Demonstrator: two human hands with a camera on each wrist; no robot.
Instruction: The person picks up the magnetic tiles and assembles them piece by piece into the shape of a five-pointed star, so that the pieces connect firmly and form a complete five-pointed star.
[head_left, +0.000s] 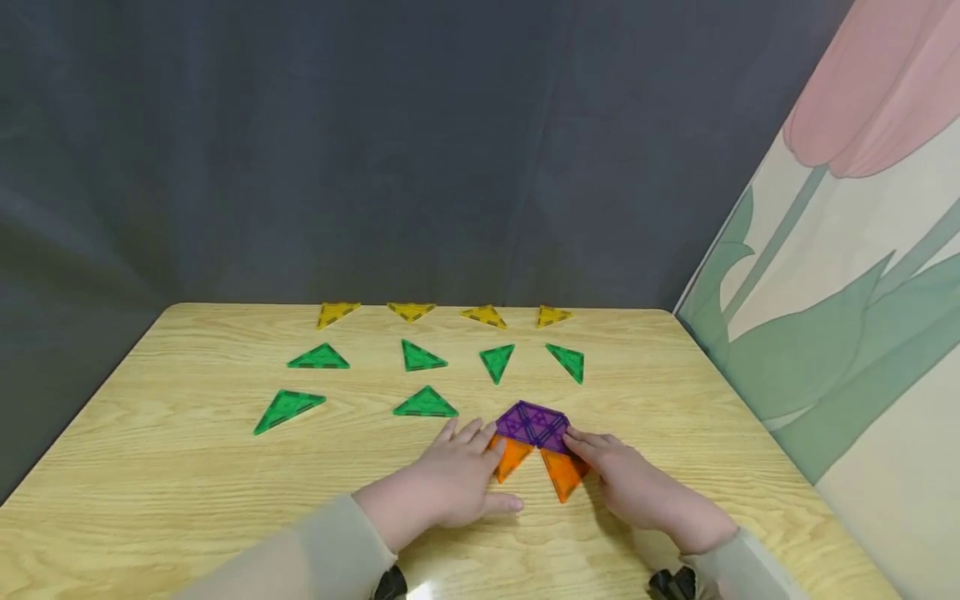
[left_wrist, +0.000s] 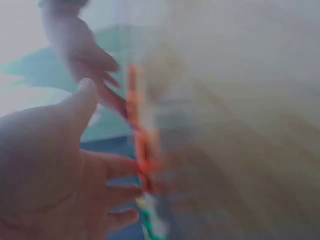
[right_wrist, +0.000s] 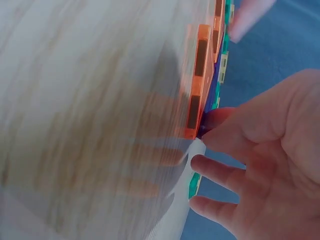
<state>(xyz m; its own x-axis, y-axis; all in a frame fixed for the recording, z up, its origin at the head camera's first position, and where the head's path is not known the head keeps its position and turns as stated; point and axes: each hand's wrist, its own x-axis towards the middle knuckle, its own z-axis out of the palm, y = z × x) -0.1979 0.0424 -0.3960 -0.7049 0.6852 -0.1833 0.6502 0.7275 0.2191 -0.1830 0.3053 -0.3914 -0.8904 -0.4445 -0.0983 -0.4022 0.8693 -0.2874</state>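
Purple triangular magnetic tiles [head_left: 532,423] lie joined in a flat trapezoid on the table. Below them sit two orange triangular tiles, the left one [head_left: 514,457] and the right one [head_left: 562,473], with a gap between their lower points. My left hand [head_left: 453,479], fingers spread, touches the left orange tile and the purple edge with its fingertips. Extended fingers of my right hand [head_left: 633,483] rest on the right orange tile and the purple corner, covering part of both. In the right wrist view, an orange tile [right_wrist: 199,82] stands edge-on beside the fingertips.
Several green triangular tiles [head_left: 424,403] lie spread in two rows beyond and left of my hands. Several yellow triangular tiles [head_left: 411,311] line the table's far edge. A dark curtain [head_left: 420,167] hangs behind, and a flower-patterned panel [head_left: 840,333] stands on the right.
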